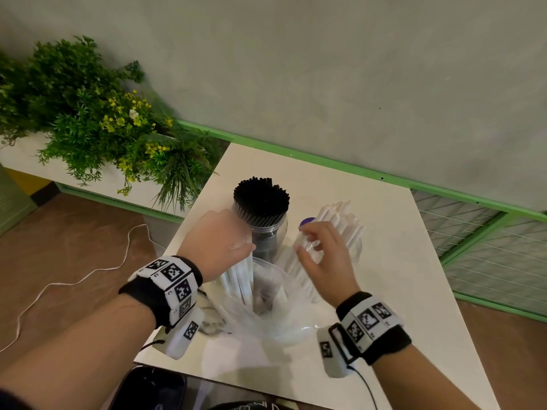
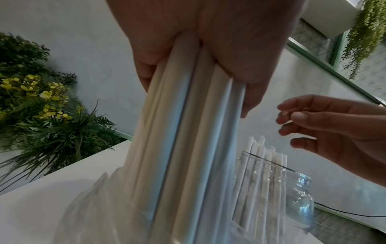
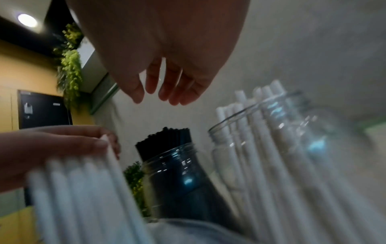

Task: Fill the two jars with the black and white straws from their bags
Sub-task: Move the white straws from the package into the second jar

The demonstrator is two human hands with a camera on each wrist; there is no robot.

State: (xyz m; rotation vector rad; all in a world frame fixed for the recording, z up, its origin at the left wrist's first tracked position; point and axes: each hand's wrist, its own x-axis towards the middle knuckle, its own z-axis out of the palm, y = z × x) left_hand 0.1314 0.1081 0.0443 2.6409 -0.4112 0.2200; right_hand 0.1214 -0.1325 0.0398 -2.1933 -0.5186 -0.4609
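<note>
My left hand (image 1: 220, 241) grips a bundle of white straws (image 1: 241, 279) whose lower ends stand in a clear plastic bag (image 1: 266, 309) at the table's near side; the left wrist view shows the fingers wrapped round the white straws (image 2: 188, 148). My right hand (image 1: 318, 253) hovers with relaxed fingers and holds nothing, just above the tilted clear jar of white straws (image 1: 352, 232). That white-straw jar (image 3: 271, 148) leans to the right. To its left a clear jar (image 1: 268, 235) stands upright, packed with black straws (image 1: 262, 199).
The white table (image 1: 384, 276) is set against a wall with a green rail. A planter of green and yellow plants (image 1: 88, 119) lies to the left. A white cable (image 1: 74, 279) trails on the brown floor. A purple-topped object (image 1: 306, 223) peeks out behind the jars.
</note>
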